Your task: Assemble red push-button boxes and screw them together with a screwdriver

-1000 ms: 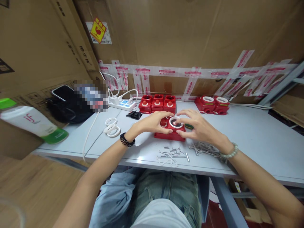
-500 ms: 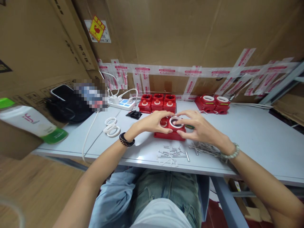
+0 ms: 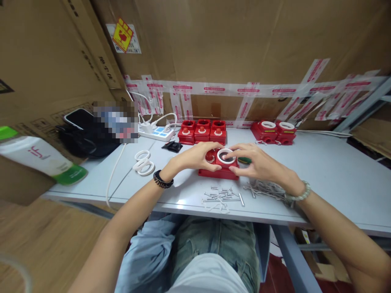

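A red housing (image 3: pixel 218 173) lies on the table in front of me, with a white ring (image 3: pixel 226 156) around its round opening. My left hand (image 3: pixel 203 156) is closed on the left side of the housing, thumb in front and fingers behind. At the right side is my right hand (image 3: pixel 249 159), its fingers apart, the thumb near the housing's front corner and a fingertip over the ring's opening. Behind the right fingers a green-handled tool (image 3: pixel 244 160) shows in part. Loose screws (image 3: pixel 222 194) lie in front of the housing.
Three red housings (image 3: pixel 202 132) stand at the back, two more with white rings (image 3: pixel 276 132) further right. Loose white rings (image 3: pixel 143 163), a black packet (image 3: pixel 172 146) and a power strip (image 3: pixel 157 132) are at left. A bundle of cords (image 3: pixel 269 190) lies front right.
My right hand has shifted slightly right, and its fingertips have eased back from the ring, uncovering more of it and of the green handle. My left hand keeps its place.
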Demonstrator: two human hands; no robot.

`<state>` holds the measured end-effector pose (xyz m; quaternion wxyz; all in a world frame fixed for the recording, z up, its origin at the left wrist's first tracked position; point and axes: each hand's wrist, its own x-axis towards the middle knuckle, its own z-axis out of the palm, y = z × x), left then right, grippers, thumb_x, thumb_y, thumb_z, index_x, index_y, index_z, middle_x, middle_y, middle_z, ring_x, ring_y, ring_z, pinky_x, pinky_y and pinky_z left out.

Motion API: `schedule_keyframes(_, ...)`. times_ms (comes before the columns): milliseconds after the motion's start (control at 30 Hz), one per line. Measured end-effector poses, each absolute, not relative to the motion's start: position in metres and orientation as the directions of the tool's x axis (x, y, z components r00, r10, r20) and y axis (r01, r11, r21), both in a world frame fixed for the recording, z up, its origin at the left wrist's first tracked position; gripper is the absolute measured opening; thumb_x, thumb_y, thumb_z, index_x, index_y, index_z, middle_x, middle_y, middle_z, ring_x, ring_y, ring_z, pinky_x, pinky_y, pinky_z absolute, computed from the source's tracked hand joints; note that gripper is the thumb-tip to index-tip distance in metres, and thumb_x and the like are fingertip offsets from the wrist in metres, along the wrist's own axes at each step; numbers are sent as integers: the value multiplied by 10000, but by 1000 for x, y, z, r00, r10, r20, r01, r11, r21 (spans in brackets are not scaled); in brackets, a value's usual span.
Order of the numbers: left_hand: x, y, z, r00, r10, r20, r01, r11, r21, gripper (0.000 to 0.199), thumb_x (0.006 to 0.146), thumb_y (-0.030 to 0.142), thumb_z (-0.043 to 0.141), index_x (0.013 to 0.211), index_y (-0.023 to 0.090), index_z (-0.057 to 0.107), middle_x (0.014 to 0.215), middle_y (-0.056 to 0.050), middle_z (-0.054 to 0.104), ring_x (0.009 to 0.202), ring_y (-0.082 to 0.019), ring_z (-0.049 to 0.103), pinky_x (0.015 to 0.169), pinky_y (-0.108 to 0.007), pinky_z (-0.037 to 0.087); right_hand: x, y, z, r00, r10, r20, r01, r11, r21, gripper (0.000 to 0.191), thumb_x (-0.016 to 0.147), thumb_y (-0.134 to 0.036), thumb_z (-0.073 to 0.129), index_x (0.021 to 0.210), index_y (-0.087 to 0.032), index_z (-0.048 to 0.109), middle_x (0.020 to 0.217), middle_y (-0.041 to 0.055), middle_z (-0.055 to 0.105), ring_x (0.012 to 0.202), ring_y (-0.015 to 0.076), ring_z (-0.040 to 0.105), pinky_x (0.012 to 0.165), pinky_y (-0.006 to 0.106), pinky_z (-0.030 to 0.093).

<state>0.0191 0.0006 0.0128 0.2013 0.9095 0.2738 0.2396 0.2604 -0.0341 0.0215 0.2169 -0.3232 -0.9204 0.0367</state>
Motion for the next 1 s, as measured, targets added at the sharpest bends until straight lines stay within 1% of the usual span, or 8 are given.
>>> schedule_keyframes(133,19,0,13,730,606,315,414,-759,502,503,738,335,744,1196,196,589,1170,-78,698,994,-228,672,863,-352,520,260,-34,23,-709,603,366,573,795,-199,303,836,-327,668,1134,-281,696,1238,76,662,1058,251,652,939,450,460)
schedule_keyframes(367,19,3,11,738,616,275,441,-748,496,502,765,384,731,1208,194,588,1126,-76,706,948,-224,667,839,-353,508,261,-34,22,-730,559,392,547,823,-154,302,860,-315,638,1154,-271,691,1294,91,622,1109,257,620,957,448,473)
schedule_keyframes(567,21,-1,13,737,618,272,452,-751,482,476,764,340,720,1190,184,575,1128,-84,697,976,-231,658,841,-340,497,260,-37,23,-722,582,373,552,811,-195,290,861,-298,639,1142,-255,695,1283,95,629,1090,248,631,960,431,466)
schedule_keyframes(667,22,-4,14,749,621,232,459,-738,495,459,788,332,699,1192,183,540,1128,-89,684,955,-223,651,814,-324,489,261,-36,24,-728,591,348,539,807,-243,295,876,-311,624,1157,-252,690,1265,88,636,1074,232,635,955,402,467)
schedule_keyframes(767,22,-5,13,764,629,144,479,-702,528,508,817,442,674,1203,181,470,1071,-91,674,869,-218,641,722,-310,473,261,-35,25,-724,605,332,532,795,-289,291,883,-330,617,1152,-249,692,1229,85,646,1037,217,644,940,379,479)
schedule_keyframes(833,22,-5,12,769,629,113,484,-689,540,543,813,541,658,1166,185,450,1027,-82,663,821,-214,627,674,-299,451,262,-35,26,-721,612,323,533,789,-306,273,882,-330,615,1130,-242,689,1200,82,654,996,210,651,913,371,491)
schedule_keyframes(933,21,-2,10,773,624,114,478,-691,542,596,774,593,679,1142,188,444,1064,-88,645,839,-216,618,681,-296,438,262,-35,26,-713,623,322,542,781,-312,262,872,-347,620,1095,-215,649,1141,81,669,986,218,647,893,372,493)
schedule_keyframes(1000,22,0,10,780,616,113,471,-695,543,651,745,584,711,1176,183,434,1108,-102,639,877,-228,621,712,-307,444,262,-35,25,-688,652,318,565,756,-331,348,853,-376,637,1153,-205,590,1154,87,663,1007,229,642,896,383,495)
